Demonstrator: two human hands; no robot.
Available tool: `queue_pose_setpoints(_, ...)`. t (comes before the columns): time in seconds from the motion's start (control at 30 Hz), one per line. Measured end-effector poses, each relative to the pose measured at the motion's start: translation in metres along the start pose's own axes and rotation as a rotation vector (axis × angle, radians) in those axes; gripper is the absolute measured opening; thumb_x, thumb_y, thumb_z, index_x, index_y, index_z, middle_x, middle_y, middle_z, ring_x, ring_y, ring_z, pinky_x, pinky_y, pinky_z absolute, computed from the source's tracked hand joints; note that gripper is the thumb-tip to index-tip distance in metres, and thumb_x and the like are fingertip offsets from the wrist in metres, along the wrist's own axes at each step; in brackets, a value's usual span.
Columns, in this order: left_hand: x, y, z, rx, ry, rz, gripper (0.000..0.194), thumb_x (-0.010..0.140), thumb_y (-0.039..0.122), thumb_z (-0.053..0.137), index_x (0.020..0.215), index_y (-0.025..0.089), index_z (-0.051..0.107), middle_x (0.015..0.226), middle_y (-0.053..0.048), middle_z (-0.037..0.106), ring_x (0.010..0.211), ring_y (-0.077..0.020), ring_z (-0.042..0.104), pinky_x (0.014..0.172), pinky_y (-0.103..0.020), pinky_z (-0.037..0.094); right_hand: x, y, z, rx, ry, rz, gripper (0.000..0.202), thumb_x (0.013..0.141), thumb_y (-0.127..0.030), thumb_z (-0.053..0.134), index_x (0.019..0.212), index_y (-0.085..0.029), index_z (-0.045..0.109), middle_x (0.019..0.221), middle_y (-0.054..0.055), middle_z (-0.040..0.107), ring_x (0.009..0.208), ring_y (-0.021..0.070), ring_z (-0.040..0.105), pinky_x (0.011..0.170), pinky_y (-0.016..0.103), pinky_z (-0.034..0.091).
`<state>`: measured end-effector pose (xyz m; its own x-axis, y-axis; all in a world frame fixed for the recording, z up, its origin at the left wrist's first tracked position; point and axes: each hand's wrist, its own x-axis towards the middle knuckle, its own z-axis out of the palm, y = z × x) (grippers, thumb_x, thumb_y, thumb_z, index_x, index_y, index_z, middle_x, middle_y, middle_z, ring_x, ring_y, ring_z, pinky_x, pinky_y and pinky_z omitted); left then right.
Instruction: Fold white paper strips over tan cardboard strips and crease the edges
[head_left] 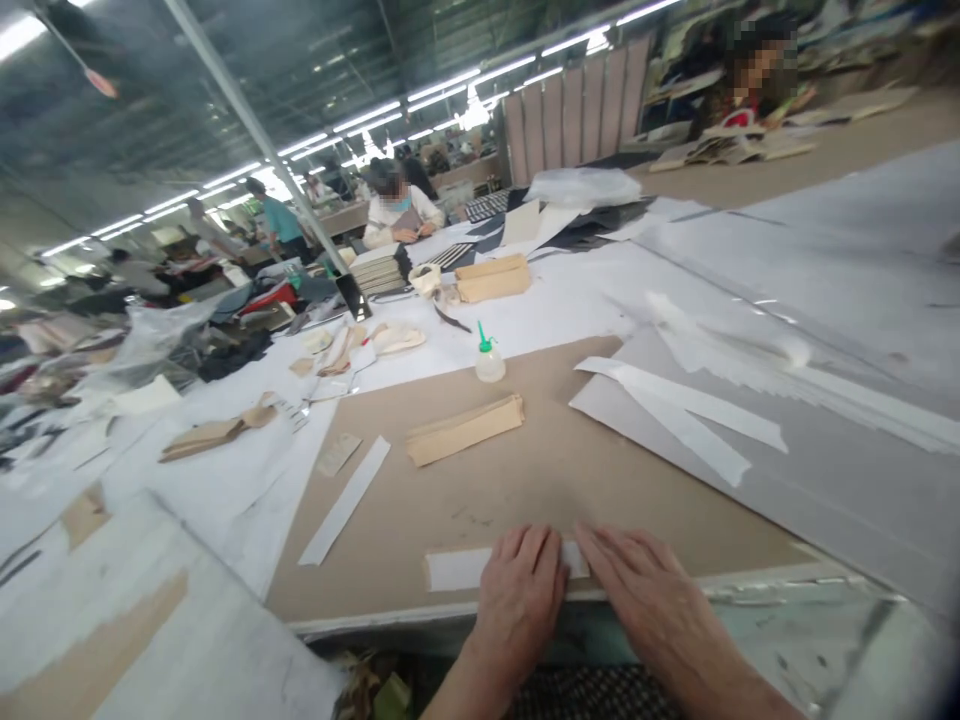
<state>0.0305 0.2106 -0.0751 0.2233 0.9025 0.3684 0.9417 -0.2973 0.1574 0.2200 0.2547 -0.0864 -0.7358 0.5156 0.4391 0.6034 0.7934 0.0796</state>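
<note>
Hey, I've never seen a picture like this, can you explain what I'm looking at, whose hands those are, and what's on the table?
This single picture comes from a camera worn on a person's head, looking forward and down, so the hands at the bottom are that person's own. The left hand and right hand press flat on a white strip lying on a brown board; neither grips anything. Farther up the board lie a longer white strip, a tan stack of pieces and a small bottle with a green nozzle. Long white strips lie to the right. Other people work at tables behind.
</note>
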Motion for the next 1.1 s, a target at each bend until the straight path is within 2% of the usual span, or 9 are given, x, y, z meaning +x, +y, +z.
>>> queue_pose_setpoints(0.2,-0.044,-0.042,-0.024,0.134,0.044,-0.108,0.03,0.099,0.017,0.047,0.126,0.013,0.059,0.117,-0.011,0.068,0.109,-0.0247,0.062,0.095,-0.041,0.056,0.004,0.004,-0.003,0.028,0.022,-0.007,0.074,0.074,0.008,0.043,0.146,-0.009,0.04,0.132,0.017,0.063,0.115,0.0314,0.06,0.095,0.052,0.046)
queue_pose_setpoints(0.33,-0.082,-0.072,-0.044,0.294,0.069,-0.149,0.03,0.1,0.017,0.047,0.127,0.014,0.058,0.117,-0.011,0.068,0.108,-0.0249,0.061,0.093,-0.041,0.055,0.004,0.004,-0.004,0.036,0.015,0.003,0.068,0.077,0.009,0.04,0.143,-0.008,0.043,0.129,0.017,0.065,0.114,0.0301,0.06,0.094,0.049,0.047)
queue_pose_setpoints(0.43,-0.094,-0.083,-0.05,0.334,0.064,-0.136,0.03,0.099,0.014,0.047,0.127,0.015,0.059,0.117,-0.009,0.068,0.108,-0.0246,0.06,0.097,-0.043,0.05,0.003,0.002,-0.003,0.053,-0.001,0.036,0.064,0.078,0.01,0.039,0.14,-0.006,0.045,0.129,0.017,0.064,0.115,0.0301,0.059,0.095,0.049,0.047)
queue_pose_setpoints(0.57,-0.077,-0.068,-0.048,0.281,0.099,-0.197,0.017,0.099,0.017,0.049,0.106,0.016,0.063,0.109,-0.008,0.069,0.111,-0.0277,0.059,0.102,-0.05,0.044,0.002,0.003,-0.003,0.155,-0.039,0.089,0.059,0.081,0.007,0.041,0.139,-0.006,0.048,0.126,0.015,0.066,0.118,0.0282,0.057,0.096,0.046,0.047)
queue_pose_setpoints(0.63,-0.061,-0.048,-0.041,0.188,0.079,-0.178,0.018,0.098,0.027,0.054,0.11,0.016,0.062,0.115,-0.01,0.067,0.118,-0.03,0.057,0.102,-0.051,0.045,0.002,0.005,-0.004,0.217,-0.043,0.11,0.056,0.085,0.005,0.041,0.139,-0.007,0.049,0.123,0.015,0.067,0.119,0.0272,0.056,0.097,0.044,0.047)
queue_pose_setpoints(0.73,-0.036,-0.015,-0.026,0.032,0.012,-0.015,0.055,0.092,0.044,0.063,0.136,0.012,0.05,0.135,-0.015,0.061,0.125,-0.0308,0.055,0.102,-0.049,0.049,0.0,0.007,-0.006,0.297,-0.01,0.149,0.054,0.089,0.001,0.04,0.141,-0.01,0.049,0.122,0.016,0.067,0.121,0.0269,0.055,0.099,0.045,0.048)
queue_pose_setpoints(0.8,-0.027,0.001,-0.014,-0.007,0.001,0.045,0.064,0.09,0.045,0.066,0.141,0.011,0.047,0.138,-0.015,0.06,0.125,-0.0316,0.056,0.101,-0.05,0.05,-0.002,0.008,-0.008,0.36,0.027,0.183,0.052,0.09,-0.001,0.041,0.14,-0.012,0.05,0.121,0.015,0.067,0.119,0.0261,0.056,0.098,0.045,0.049)
queue_pose_setpoints(0.97,-0.027,0.01,0.001,-0.121,0.041,0.005,0.033,0.096,0.02,0.054,0.127,0.015,0.061,0.11,-0.01,0.072,0.099,-0.0246,0.065,0.085,-0.04,0.056,-0.009,0.008,-0.015,0.549,0.089,0.234,0.054,0.086,0.003,0.037,0.131,-0.018,0.058,0.118,0.011,0.069,0.114,0.0222,0.06,0.096,0.042,0.054)
queue_pose_setpoints(1.1,-0.03,0.012,-0.016,-0.503,0.026,-0.157,0.024,0.1,0.025,0.049,0.108,0.022,0.071,0.091,-0.005,0.072,0.084,-0.0176,0.064,0.078,-0.028,0.053,-0.011,0.006,-0.029,0.753,0.13,0.361,0.052,0.085,-0.003,0.04,0.13,-0.021,0.06,0.122,0.009,0.068,0.114,0.0216,0.063,0.1,0.042,0.054)
